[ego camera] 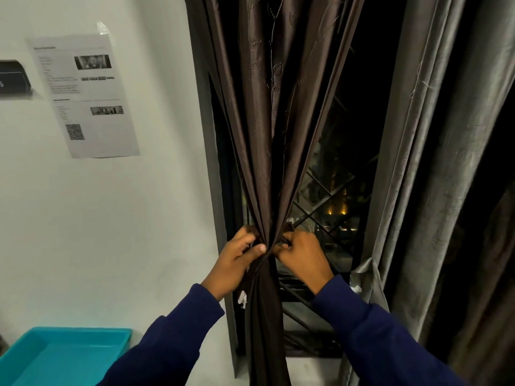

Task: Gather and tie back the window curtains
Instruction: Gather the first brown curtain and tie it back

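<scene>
Head view takes in the brown curtain [267, 112] first: it hangs from twelve o'clock and narrows to a tight waist just below centre, with its tail dropping on toward six o'clock. At three o'clock hangs a grey curtain [434, 162], with the dark window [342, 190] showing between the two.

To cinch this bundle well, I judge the folds should be held tight at one height while the tie is drawn snug, so no pleat slips out below.

The left hand [237, 257] sits at nine o'clock of the waist, fingers curled round the gathered cloth, thumb pressed across its front. The right hand [302, 253] sits at three o'clock of it, fingertips pinching at the bundle's edge; whether it holds a separate tie band I cannot tell. Both hands touch the curtain, almost meeting.
</scene>
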